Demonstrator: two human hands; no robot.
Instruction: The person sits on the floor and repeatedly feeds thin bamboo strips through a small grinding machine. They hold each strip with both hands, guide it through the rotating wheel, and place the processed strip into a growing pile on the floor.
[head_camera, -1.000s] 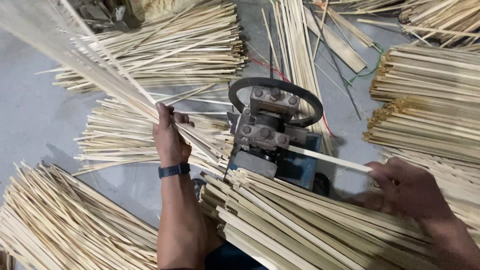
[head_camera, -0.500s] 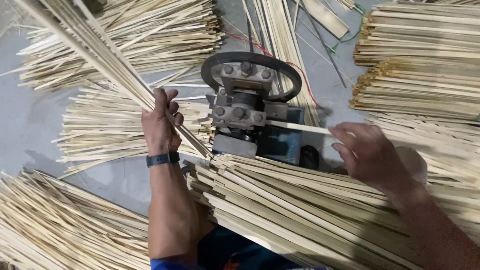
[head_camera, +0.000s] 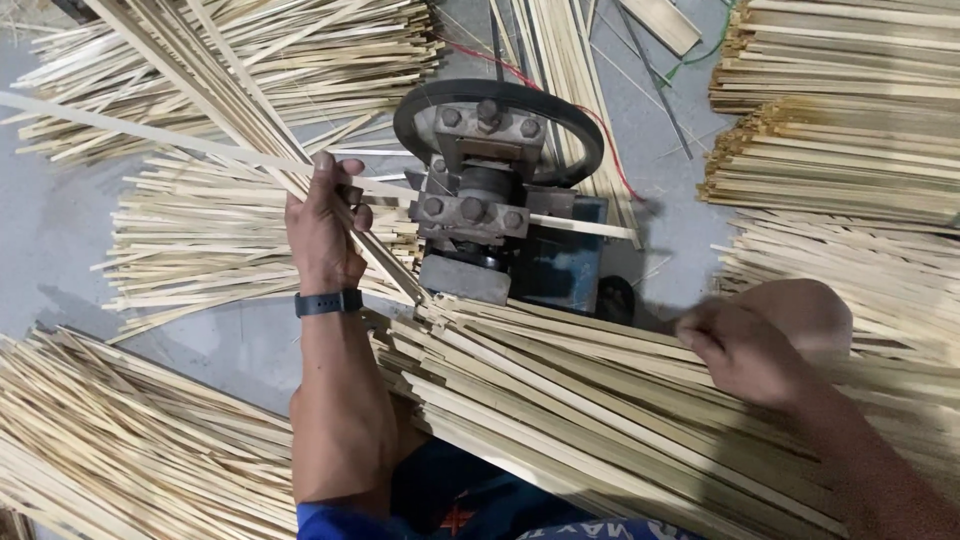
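Clearly the bamboo strip (head_camera: 200, 143) is light and springy — left hand (head_camera: 322, 228) fingers curl round it beside the splitting machine (head_camera: 480, 205), while the right hand (head_camera: 745, 350) — fingers bent, grip unclear — rests on the slat bundle (head_camera: 560, 400).

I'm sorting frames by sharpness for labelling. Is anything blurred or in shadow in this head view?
Head view: the right hand is motion-blurred; the left hand and grey machine look sharp. Lighting is soft and even, with faint shadows on the grey floor; no glare.

hands (head_camera: 325, 225): 2 | splitting machine (head_camera: 495, 205): 1 | wristband (head_camera: 328, 302): 1 | bamboo strip heaps (head_camera: 850, 150): several, strips uncountable
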